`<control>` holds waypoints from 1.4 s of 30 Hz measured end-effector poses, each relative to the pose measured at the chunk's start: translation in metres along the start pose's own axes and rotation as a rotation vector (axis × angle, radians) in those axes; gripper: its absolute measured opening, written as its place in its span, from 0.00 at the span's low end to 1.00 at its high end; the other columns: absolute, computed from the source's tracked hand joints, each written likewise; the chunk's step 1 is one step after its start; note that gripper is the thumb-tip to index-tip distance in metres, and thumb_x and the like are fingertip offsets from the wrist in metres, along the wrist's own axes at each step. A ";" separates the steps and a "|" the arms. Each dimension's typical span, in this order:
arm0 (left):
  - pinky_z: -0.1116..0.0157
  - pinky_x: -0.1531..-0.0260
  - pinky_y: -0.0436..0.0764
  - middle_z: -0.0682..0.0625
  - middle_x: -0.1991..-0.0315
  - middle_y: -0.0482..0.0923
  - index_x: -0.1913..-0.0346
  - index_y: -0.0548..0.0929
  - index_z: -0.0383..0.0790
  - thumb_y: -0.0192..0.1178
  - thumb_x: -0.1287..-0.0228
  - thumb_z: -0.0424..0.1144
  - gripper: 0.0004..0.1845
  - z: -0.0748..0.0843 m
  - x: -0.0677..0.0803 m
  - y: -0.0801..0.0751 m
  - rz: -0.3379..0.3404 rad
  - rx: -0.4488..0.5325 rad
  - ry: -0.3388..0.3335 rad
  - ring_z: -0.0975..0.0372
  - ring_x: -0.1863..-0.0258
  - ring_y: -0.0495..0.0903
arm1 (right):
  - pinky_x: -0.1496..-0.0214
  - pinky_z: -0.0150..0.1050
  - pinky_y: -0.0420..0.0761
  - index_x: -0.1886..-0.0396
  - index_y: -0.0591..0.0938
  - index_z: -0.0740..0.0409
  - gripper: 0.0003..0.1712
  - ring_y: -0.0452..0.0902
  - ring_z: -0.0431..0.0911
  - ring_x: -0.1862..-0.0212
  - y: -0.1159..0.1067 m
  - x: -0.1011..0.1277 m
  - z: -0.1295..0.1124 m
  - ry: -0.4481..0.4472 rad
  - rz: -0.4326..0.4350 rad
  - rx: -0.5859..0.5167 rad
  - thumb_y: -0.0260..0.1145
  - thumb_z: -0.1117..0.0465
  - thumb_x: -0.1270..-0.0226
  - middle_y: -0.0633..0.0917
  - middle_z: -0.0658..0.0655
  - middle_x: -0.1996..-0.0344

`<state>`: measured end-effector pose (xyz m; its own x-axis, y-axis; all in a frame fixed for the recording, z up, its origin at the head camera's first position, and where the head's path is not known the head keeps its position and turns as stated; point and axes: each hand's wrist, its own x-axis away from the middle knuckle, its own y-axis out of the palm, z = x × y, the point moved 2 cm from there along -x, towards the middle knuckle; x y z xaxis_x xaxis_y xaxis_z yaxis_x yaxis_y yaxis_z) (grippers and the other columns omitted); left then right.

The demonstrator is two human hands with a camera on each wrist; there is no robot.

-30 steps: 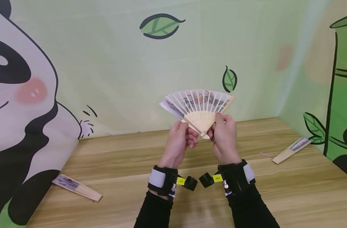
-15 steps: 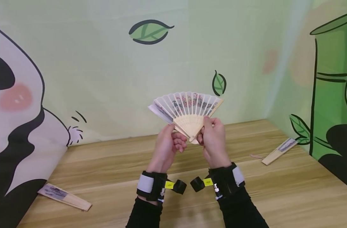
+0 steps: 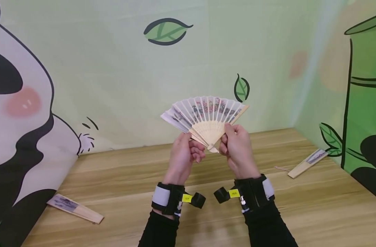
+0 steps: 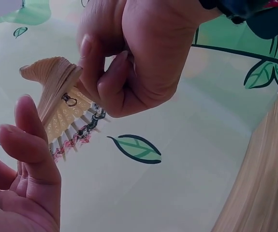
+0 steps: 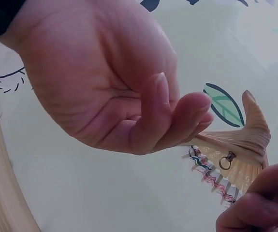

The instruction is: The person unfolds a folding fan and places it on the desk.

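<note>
A folding fan (image 3: pixel 206 115) with pale wooden ribs and a printed white leaf is held partly spread above the table, at chest height. My left hand (image 3: pixel 184 155) holds its left ribs near the pivot, fingers curled. With thumb and fingers my right hand (image 3: pixel 235 145) pinches the right guard stick. In the left wrist view the fan's pivot end (image 4: pixel 61 94) with its metal ring sits between my left fingers (image 4: pixel 30 154) and the right hand (image 4: pixel 139 58). The right wrist view shows the left hand (image 5: pixel 105 82) curled against the fan (image 5: pixel 238 150).
A closed fan (image 3: pixel 75 208) lies on the wooden table (image 3: pixel 206 219) at the near left. Another closed fan (image 3: pixel 308 163) lies at the far right by the wall. Panda and bamboo backdrops enclose the table on three sides.
Both hands keep hold of the fan near its pivot. The fan's left side has spread slightly further out and down. The head view has shifted a little.
</note>
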<state>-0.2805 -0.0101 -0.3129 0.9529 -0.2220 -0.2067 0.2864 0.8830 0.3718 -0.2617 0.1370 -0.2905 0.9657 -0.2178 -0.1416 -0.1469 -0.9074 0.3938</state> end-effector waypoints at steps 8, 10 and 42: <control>0.73 0.88 0.70 0.50 0.80 0.76 0.53 0.70 0.35 0.38 0.22 0.39 0.12 0.000 0.001 0.000 0.050 0.029 0.020 0.65 0.86 0.75 | 0.85 0.27 0.63 0.60 0.65 0.57 0.10 0.65 0.38 0.85 -0.003 0.001 -0.001 0.032 -0.029 -0.027 0.48 0.55 0.20 0.70 0.50 0.78; 0.73 0.88 0.70 0.50 0.79 0.76 0.54 0.69 0.35 0.37 0.22 0.39 0.12 -0.001 0.001 0.000 0.054 0.036 0.021 0.65 0.86 0.75 | 0.85 0.27 0.63 0.60 0.65 0.57 0.10 0.66 0.38 0.85 -0.004 0.002 0.000 0.032 -0.030 -0.036 0.47 0.56 0.20 0.70 0.50 0.78; 0.72 0.89 0.69 0.50 0.80 0.77 0.61 0.67 0.38 0.37 0.23 0.38 0.10 0.002 0.000 0.002 0.142 0.048 0.148 0.64 0.87 0.74 | 0.80 0.29 0.70 0.46 0.66 0.59 0.11 0.78 0.40 0.81 -0.002 0.004 -0.003 0.010 -0.062 -0.127 0.43 0.58 0.19 0.74 0.51 0.78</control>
<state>-0.2797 -0.0094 -0.3101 0.9600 -0.0307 -0.2783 0.1582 0.8796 0.4486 -0.2569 0.1390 -0.2890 0.9743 -0.1583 -0.1604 -0.0589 -0.8660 0.4966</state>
